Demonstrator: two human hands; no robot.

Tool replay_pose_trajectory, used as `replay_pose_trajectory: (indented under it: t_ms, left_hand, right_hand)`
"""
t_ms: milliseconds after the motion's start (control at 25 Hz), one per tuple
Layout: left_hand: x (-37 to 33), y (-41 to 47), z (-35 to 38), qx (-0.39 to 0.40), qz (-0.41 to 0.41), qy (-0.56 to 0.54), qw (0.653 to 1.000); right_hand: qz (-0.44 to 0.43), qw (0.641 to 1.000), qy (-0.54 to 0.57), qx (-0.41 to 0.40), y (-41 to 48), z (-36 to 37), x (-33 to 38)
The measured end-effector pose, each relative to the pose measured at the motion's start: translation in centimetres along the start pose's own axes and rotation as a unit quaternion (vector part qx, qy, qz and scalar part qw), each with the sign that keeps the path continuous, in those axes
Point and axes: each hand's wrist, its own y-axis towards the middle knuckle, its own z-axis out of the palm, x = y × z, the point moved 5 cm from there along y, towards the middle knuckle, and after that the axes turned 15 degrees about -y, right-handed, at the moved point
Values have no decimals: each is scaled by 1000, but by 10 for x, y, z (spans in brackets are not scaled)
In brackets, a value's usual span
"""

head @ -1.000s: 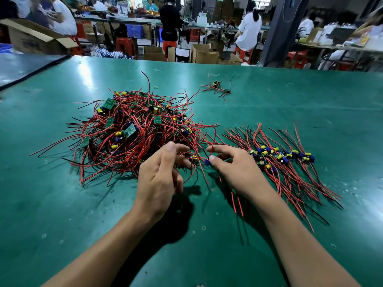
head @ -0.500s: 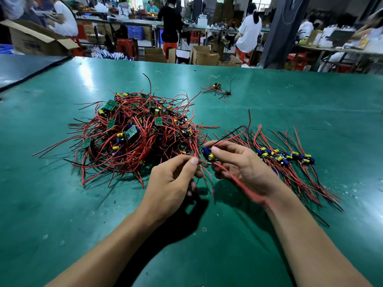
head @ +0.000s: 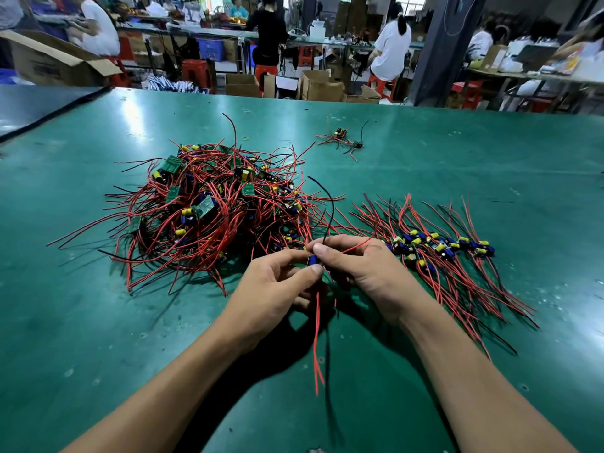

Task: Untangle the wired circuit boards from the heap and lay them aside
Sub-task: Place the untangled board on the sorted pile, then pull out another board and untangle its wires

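Now one wired board point(head: 313, 259) is clear of the heap point(head: 209, 207): 1 s ago both hands were picking at the heap's near edge, 0.5 s ago the R hand had it lifted. L hand point(head: 268, 289) & R hand point(head: 366, 273) both pinch it above the table point(head: 98, 322), red leads point(head: 316, 338) hanging free, so prob. untangled and ready for the laid-out row point(head: 441, 250) on the right. No brand or writing legible; print on the cardboard box point(head: 42, 60) too blurred
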Motion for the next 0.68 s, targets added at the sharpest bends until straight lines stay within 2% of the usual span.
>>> replay_pose_trajectory:
  t_ms: [160,280,680]
  left_hand:
    - [-1,0,3,-6,14,88,996]
    - [-4,-2,5,0,29,136,990]
    - [-6,-1,4,-3,8,57,998]
  right_hand:
    - [3,998,-32,-47,2,-3,0]
    - [23,997,30,-62,3,-6,-1]
    - [73,987,145,-18,6,5,-3]
